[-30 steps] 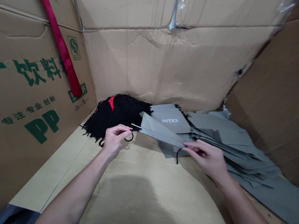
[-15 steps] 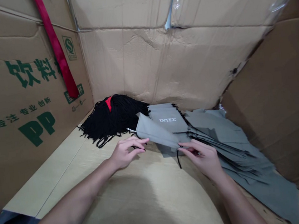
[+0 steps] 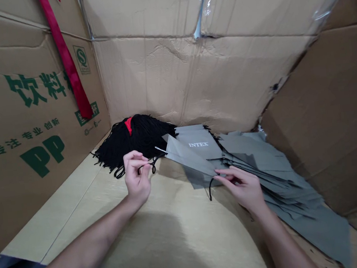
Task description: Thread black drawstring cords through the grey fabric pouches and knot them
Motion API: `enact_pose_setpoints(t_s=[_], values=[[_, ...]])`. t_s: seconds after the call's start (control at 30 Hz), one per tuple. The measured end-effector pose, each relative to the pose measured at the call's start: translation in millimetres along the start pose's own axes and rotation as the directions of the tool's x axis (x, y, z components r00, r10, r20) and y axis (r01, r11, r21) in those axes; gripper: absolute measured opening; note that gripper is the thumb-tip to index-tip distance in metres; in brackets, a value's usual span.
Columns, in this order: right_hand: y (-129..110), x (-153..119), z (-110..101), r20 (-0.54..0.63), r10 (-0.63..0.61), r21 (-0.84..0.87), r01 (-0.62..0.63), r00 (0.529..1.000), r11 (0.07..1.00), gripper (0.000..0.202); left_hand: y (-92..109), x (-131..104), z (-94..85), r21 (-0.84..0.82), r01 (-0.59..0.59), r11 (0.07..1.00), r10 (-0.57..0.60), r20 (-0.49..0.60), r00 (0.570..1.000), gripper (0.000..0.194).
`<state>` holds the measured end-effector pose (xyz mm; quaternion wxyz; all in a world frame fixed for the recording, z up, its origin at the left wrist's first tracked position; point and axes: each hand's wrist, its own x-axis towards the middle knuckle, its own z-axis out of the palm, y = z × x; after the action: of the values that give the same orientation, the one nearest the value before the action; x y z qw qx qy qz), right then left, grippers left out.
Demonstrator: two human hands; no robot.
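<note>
Between my hands a grey fabric pouch (image 3: 189,155) is stretched at a slant, its lower right corner pinched in my right hand (image 3: 240,183). A short black cord end (image 3: 210,189) hangs from that corner. My left hand (image 3: 138,175) is closed on a looped black cord (image 3: 153,166) that runs to the pouch's upper left end. A thin metal needle-like tool (image 3: 161,149) sticks out at that end. Behind the held pouch lies a stack of grey pouches (image 3: 198,136) with "INTEX" printed in white on top.
A bundle of black cords (image 3: 143,138) with a red tie lies at the back left. Grey fabric pieces (image 3: 264,154) spread along the right side. Cardboard walls (image 3: 146,77) enclose the wooden table (image 3: 158,239); a red ribbon (image 3: 67,60) hangs at the left.
My left hand has moved left and slightly up, away from the pouch, drawing the black cord out. The metal tool shows more upright. My right hand keeps its grip almost in place.
</note>
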<state>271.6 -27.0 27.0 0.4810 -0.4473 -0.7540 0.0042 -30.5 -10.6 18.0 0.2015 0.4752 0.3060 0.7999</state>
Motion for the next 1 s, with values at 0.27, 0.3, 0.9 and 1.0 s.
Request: enact_pose_setpoints(t_s=[0.27, 0.3, 0.9, 1.0], values=[[7.2, -2.7, 1.1, -0.026, 0.029, 0.013, -0.029, 0.999, 1.000, 0.014, -18.6, 23.1, 1.2, -0.380, 0.556, 0.739, -0.598, 0.009, 0.801, 0.021], [7.9, -2.8, 1.2, -0.028, 0.033, 0.015, -0.033, 0.999, 0.999, 0.014, -21.1, 25.3, -0.2, -0.428, 0.588, 0.686, -0.638, 0.035, 0.769, 0.021], [10.1, -2.8, 0.6, -0.010, 0.019, 0.011, -0.019, 1.000, 1.000, 0.015, -22.0, 28.6, -7.9, -0.272, 0.750, 0.603, -0.643, 0.390, 0.659, 0.034], [8.9, -2.5, 0.5, -0.007, 0.024, 0.003, -0.024, 1.000, 1.000, 0.015, -22.2, 28.4, -6.2, -0.300, 0.737, 0.606, -0.637, 0.372, 0.675, 0.033]])
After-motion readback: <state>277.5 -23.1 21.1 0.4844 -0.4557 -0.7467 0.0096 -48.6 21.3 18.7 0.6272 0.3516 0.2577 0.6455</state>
